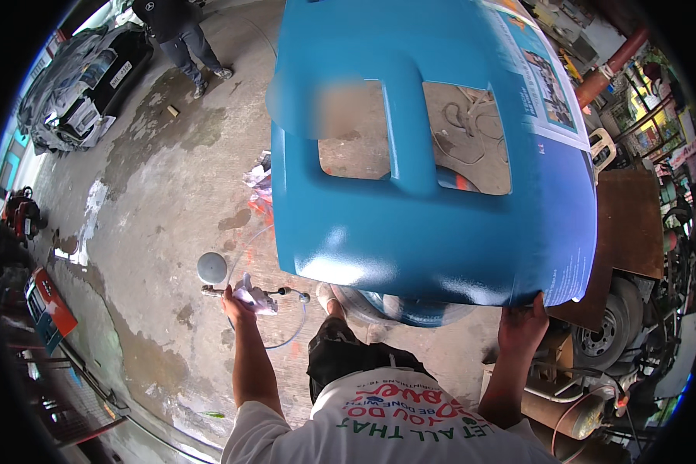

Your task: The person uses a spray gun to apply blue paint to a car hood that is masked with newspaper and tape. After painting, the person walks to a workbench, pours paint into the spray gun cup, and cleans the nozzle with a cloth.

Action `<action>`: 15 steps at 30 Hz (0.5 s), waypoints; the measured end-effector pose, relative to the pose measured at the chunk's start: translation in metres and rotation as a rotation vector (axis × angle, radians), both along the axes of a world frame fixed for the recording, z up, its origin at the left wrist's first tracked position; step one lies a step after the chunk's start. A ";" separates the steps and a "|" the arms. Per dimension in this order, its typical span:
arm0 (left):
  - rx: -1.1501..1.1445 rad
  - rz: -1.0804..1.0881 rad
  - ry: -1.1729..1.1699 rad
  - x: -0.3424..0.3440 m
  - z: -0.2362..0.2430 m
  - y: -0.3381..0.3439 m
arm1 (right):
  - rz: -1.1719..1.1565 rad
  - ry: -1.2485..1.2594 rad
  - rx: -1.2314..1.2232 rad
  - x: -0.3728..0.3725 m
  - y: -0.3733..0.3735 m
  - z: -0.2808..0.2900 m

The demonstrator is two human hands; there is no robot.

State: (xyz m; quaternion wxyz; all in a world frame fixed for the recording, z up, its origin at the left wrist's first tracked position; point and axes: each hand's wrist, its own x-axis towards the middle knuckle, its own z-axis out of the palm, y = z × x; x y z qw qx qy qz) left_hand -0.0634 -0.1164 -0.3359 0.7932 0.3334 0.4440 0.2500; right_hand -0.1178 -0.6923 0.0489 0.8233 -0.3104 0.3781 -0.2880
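Note:
My left hand (236, 305) is closed on a spray gun (213, 267) with a round grey cup and a thin hose trailing from it; crumpled pale paper or cloth (255, 298) is at the gun. My right hand (522, 325) grips the near right edge of a large glossy teal panel (348, 232) with two openings, its thumb and fingers at the rim. Printed paper sheeting (557, 232) covers the panel's right side. A blurred patch hides part of the panel's upper left. Beneath the panel are round tire-like shapes (348, 301), partly hidden.
Another person (193, 54) stands at upper left near a dark car (85, 93) on wet, stained concrete. A red panel (54, 305) lies at the left. At right are a brown board (634, 216), stacked wheels (603, 340), gas cylinders (564, 414), a red pipe and clutter.

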 end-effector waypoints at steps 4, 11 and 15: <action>-0.046 -0.028 0.048 -0.045 -0.018 0.094 | 0.100 -0.009 -0.009 0.046 0.022 -0.026; 0.312 -0.055 0.304 -0.185 0.006 0.211 | 0.151 -0.315 -0.225 0.094 0.005 -0.048; 0.466 -0.028 0.245 -0.149 0.054 0.338 | 0.241 -0.403 -0.233 0.113 -0.016 0.003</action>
